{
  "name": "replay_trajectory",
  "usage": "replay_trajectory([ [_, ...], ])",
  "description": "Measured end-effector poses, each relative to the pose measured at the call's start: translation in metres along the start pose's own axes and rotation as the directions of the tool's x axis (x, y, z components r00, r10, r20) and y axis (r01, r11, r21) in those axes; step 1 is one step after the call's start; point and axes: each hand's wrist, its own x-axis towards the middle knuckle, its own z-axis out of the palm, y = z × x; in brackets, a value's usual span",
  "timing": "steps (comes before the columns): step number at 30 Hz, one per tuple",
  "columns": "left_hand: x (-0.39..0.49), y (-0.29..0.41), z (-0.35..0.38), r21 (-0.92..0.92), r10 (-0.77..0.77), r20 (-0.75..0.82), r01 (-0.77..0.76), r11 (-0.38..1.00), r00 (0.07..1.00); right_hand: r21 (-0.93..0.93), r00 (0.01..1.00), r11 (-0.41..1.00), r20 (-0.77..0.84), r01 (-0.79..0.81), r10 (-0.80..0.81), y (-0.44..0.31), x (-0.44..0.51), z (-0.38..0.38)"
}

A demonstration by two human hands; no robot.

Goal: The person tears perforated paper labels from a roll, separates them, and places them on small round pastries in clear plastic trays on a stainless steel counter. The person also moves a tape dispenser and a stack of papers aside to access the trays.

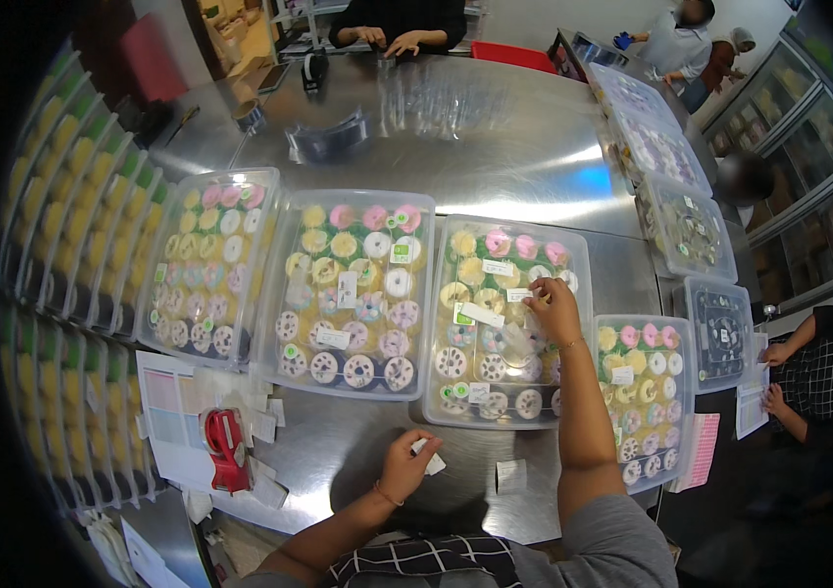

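Note:
My right hand [556, 312] reaches over the third clear plastic box from the left [579, 246], whose lid covers rows of decorated cupcakes [492, 367]. Its fingertips pinch the end of a small white label [519, 295] at the lid. Other white labels [497, 267] lie on the same lid, along with a longer white strip [482, 315]. Lower down, my left hand [405, 464] holds small white paper labels [435, 463] above the steel table [328, 448]; a dark thing between its fingers is too small to identify. A loose paper slip [511, 477] rests to its right.
More lidded cupcake boxes [348, 294] flank this one, and box stacks [78, 220] rise at left. A red tape dispenser [227, 450] sits on printed sheets [166, 419]. Across the table, a person's hands [387, 40] work near clear plastic strips [438, 103]. Another person [821, 375] stands at right.

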Motion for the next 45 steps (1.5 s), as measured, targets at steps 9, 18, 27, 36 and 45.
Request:
replay_trajectory([
  [9, 0.002, 0.002, 0.001, -0.03, 0.023, 0.013, -0.023, 0.999, 1.0, -0.172, 0.968, 0.955, -0.016, 0.242, -0.249, -0.014, 0.002, 0.001],
  [18, -0.001, -0.001, -0.01, 0.04, 0.002, -0.012, -0.001, 0.999, 1.0, -0.053, 0.959, 0.981, 0.209, -0.186, 0.193, -0.008, 0.016, -0.004],
  [27, -0.002, 0.008, -0.009, -0.02, 0.001, 0.005, -0.001, 1.0, 1.0, 0.132, 0.976, 0.991, 0.214, 0.019, -0.047, -0.033, 0.029, -0.002],
  [36, 0.002, 0.004, -0.013, 0.029, 0.028, -0.04, -0.026, 0.999, 0.999, 0.012, 0.949, 0.952, 0.065, 0.307, -0.307, -0.04, 0.046, 0.029],
  [45, 0.001, 0.003, -0.013, 0.008, 0.007, -0.028, -0.007, 1.0, 1.0, -0.16, 0.915, 0.913, -0.094, 0.375, -0.393, -0.051, 0.025, 0.03],
])
